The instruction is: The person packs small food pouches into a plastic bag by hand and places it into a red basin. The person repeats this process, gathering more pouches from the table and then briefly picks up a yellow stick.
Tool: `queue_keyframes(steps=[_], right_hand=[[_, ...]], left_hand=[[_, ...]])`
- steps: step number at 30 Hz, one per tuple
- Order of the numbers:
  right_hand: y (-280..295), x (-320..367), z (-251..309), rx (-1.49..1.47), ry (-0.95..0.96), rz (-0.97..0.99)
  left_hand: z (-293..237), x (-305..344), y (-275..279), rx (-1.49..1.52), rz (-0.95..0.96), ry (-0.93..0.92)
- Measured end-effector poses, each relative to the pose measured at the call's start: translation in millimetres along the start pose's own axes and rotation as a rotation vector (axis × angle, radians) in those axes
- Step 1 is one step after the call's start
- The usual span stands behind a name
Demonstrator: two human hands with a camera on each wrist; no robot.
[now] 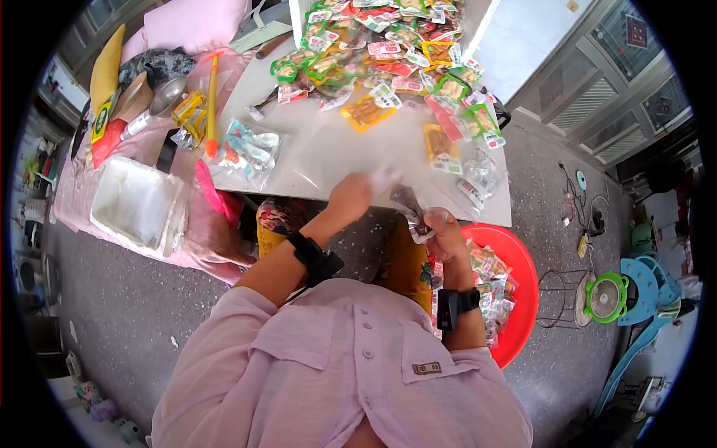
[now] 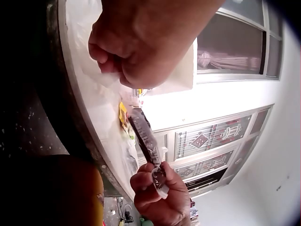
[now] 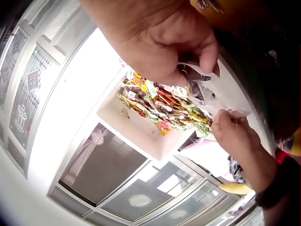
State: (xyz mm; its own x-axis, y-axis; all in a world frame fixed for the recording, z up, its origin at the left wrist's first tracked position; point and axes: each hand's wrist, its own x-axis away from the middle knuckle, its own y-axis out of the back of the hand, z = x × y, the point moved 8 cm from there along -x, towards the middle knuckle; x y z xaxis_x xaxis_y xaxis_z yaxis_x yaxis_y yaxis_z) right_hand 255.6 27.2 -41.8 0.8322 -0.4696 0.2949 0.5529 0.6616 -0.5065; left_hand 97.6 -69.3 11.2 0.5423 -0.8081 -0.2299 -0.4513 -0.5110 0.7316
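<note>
In the head view my right hand (image 1: 447,233) pinches the lower end of a slim clear packet (image 1: 405,200) with dark brown contents, just past the table's front edge. The packet points up and away from the fingers (image 2: 146,186) in the left wrist view. To its left is my left hand (image 1: 351,196), fingers curled, pinching a blurred piece of clear plastic film (image 1: 385,178). The right wrist view shows that film (image 3: 235,113) at the left fingertips, close to the dark packet (image 3: 201,90).
Many colourful snack packets (image 1: 366,52) are heaped at the table's back, spilling from a white box. Below the right forearm stands a red basin (image 1: 526,291) holding more packets. At left are a white foam box (image 1: 134,205) and a bag of blue-white sachets (image 1: 250,153).
</note>
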Motion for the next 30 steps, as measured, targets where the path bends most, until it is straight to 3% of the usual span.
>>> queue_keyframes(steps=[2, 5, 10, 13, 16, 19, 22, 25, 30], right_hand=[[-0.7, -3.6, -6.4, 0.028, -0.047, 0.057], [-1.9, -7.1, -18.0, 0.042, -0.104, 0.104], [-9.8, -21.3, -19.7, -0.048, -0.078, 0.052], [-23.3, -43.2, -29.4, -0.074, -0.069, 0.189], [-25.5, -42.8, -25.1, -0.046, -0.117, -0.058], [-27.6, -31.4, -18.1, 0.496, -0.193, -0.084], [-13.0, -38.7, -29.0, 0.518, -0.232, -0.059], [-10.9, -47.6, -37.1, 0.128, -0.183, -0.135], [-7.7, -73.1, -33.7, 0.086, -0.040, -0.269]], left_hand=[[-26.1, -0.5, 14.4, 0.024, 0.036, -0.088], [-12.3, 2.6, -15.1, -0.044, 0.048, -0.200], [-18.0, 7.2, -30.5, -0.005, 0.187, -0.199], [-18.7, 5.2, -33.1, 0.012, 0.208, -0.202], [-17.4, 0.9, -31.0, 0.016, 0.175, -0.176], [-14.9, 1.5, -33.1, 0.001, 0.194, -0.153], [-15.7, 6.0, -38.8, 0.022, 0.213, -0.139], [-19.2, 5.9, -40.1, 0.020, 0.228, -0.132], [-32.0, -1.5, -32.2, 0.064, 0.291, -0.114]])
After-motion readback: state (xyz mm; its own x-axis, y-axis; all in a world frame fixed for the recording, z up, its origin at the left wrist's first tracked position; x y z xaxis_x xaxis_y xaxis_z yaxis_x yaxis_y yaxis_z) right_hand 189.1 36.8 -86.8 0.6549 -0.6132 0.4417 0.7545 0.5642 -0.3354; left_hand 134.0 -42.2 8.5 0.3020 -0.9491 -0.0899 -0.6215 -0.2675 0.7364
